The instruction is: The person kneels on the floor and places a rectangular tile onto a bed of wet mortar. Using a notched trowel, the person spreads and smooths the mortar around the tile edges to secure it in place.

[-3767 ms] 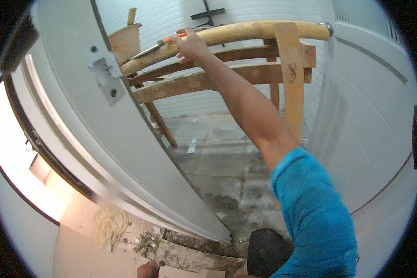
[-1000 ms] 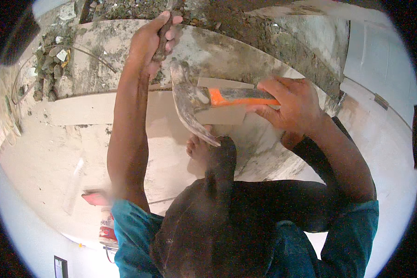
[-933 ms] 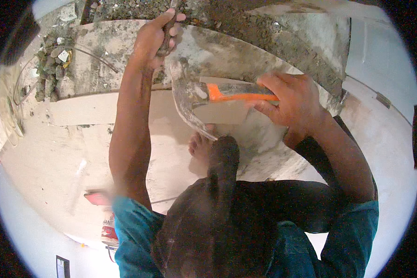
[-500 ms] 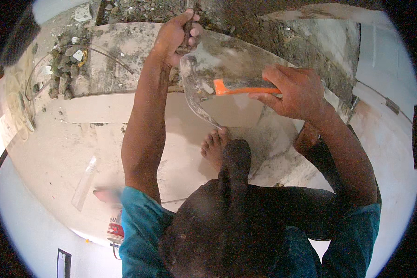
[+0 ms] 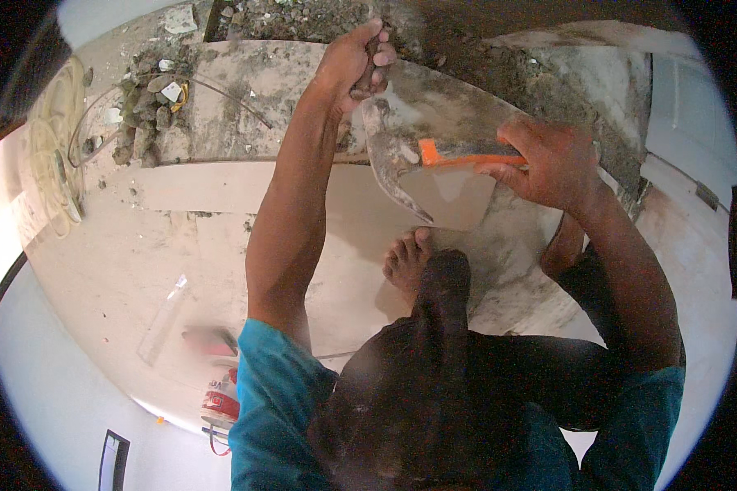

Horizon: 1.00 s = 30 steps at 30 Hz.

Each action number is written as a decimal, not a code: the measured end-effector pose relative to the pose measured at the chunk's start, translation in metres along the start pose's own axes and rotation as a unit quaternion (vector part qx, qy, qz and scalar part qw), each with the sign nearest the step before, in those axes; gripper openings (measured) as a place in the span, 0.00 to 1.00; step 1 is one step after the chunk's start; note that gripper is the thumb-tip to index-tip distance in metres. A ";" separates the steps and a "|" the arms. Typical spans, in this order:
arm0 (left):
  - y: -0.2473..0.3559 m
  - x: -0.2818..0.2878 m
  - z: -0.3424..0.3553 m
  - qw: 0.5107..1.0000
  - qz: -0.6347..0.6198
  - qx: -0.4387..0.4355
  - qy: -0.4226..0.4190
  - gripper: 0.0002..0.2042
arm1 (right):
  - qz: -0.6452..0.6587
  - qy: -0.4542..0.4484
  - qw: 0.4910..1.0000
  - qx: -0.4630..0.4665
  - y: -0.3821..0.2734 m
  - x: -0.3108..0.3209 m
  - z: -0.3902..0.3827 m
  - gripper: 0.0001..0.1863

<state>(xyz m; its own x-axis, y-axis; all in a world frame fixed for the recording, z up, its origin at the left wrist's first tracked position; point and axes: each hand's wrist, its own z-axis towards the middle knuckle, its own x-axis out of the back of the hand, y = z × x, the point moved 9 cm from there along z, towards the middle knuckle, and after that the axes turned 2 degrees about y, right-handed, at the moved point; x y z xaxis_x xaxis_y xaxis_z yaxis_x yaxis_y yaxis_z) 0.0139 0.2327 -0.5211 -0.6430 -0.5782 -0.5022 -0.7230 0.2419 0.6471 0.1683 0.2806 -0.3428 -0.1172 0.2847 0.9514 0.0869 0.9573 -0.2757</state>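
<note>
My left hand (image 5: 356, 61) is wrapped round a dark metal chisel (image 5: 370, 72), pointing away from me toward the broken edge of the floor. Its far tip is hidden beside the fingers and dirt. My right hand (image 5: 553, 164) grips a claw hammer (image 5: 475, 157) by its orange and dark handle. The dusty hammer head (image 5: 385, 147) lies close behind the chisel's near end; I cannot tell whether they touch. The curved claw points back toward my bare foot (image 5: 405, 262).
Rubble (image 5: 147, 114) is heaped at the left beside a thin bent rod (image 5: 229, 94) and coiled pale hose (image 5: 57, 147). Dark broken ground (image 5: 499, 69) spans the far side. A clear plastic strip (image 5: 164, 319) and a red-and-white can (image 5: 219, 401) are at the lower left.
The whole view has shifted, so the floor, rubble and both arms appear farther right. Both grips are the same, and the hammer head stays close to the chisel's near end.
</note>
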 end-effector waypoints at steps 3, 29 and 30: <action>0.008 -0.002 -0.001 0.999 0.041 -0.015 0.002 0.11 | -0.020 -0.006 1.000 -0.001 -0.002 -0.006 0.000 0.25; 0.018 0.000 0.009 0.996 0.087 -0.037 0.006 0.13 | -0.021 0.034 0.999 -0.004 -0.018 0.000 0.008 0.19; 0.015 -0.006 0.009 0.997 0.066 -0.028 -0.028 0.13 | -0.020 0.039 0.999 -0.022 -0.016 0.002 0.008 0.19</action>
<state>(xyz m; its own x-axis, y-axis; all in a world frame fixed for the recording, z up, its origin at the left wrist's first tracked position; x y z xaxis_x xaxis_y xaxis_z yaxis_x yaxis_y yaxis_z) 0.0042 0.2466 -0.5136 -0.7461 -0.4988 -0.4411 -0.6167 0.2678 0.7403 0.1585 0.2662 -0.3379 -0.0436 0.2398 0.9698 0.1266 0.9643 -0.2327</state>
